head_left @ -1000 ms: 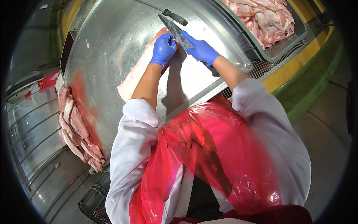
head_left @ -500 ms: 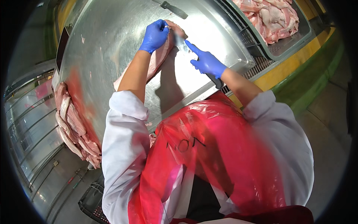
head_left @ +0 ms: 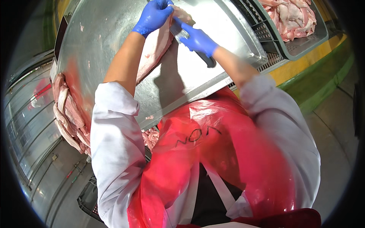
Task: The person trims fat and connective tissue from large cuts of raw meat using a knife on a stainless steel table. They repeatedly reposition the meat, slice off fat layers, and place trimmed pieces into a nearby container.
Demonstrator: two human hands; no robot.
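Note:
A long pale pink strip of meat (head_left: 155, 52) lies slanting across the metal table, its far end near the top edge of the view. My left hand (head_left: 154, 17), in a blue glove, is closed on that far end, pinching its edge. My right hand (head_left: 200, 41), also blue-gloved, grips a knife by its black handle (head_left: 207, 60), with the index finger stretched along the blade. The knife blade (head_left: 177, 31) lies against the meat's right side, just below my left hand. Part of the meat is hidden behind my left forearm.
Several strips of meat (head_left: 70, 110) hang over the table's left edge. A grey crate (head_left: 323, 36) of meat pieces stands at the far right, beside a black crate (head_left: 266, 36). More meat scraps (head_left: 151, 137) show below the near edge of the metal table (head_left: 110, 49).
The view has shifted, and a grey-handled tool at the top has left it. My right hand and the knife have moved up and left, closer to my left hand, which keeps its hold.

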